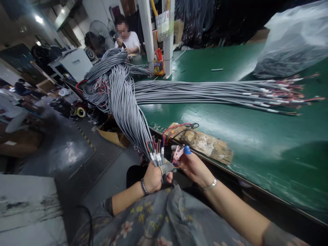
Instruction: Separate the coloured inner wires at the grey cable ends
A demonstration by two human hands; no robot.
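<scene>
Grey cables (123, 85) dominate, sprawling over the green table (256, 136), the biggest surface in play! They pile into a thick, looping heap at the table's left end, and from there one heavy hank pours down over the near edge, straight towards the person. Out across the tabletop runs a long, flat bundle (200, 92), its stripped ends fanning out on the right. Behind those ends sits a cloudy plastic bag (294, 37), bulging and grey inside, while a co-worker (132, 41) in a white top is beyond the heap. Along the near edge lies a weathered wooden block (205, 145), with red and black leads (183, 126) looping over its left end.

Down to the hands now! The left hand (153, 177) is wrapped around the lower ends of the hank, fingers curled in and pressed together, grey wrapping (167, 167) on its thumb. Just beside it comes the right hand (197, 167), thumb and forefinger pinching a pink clip (178, 152) (its other fingers are partly hidden, so I cannot tell how they lie). White bands (158, 158) ring the gripped cable ends, a blue cover (187, 150) caps the right thumb, and thin coloured wires (155, 146) bristle above the left fist.
</scene>
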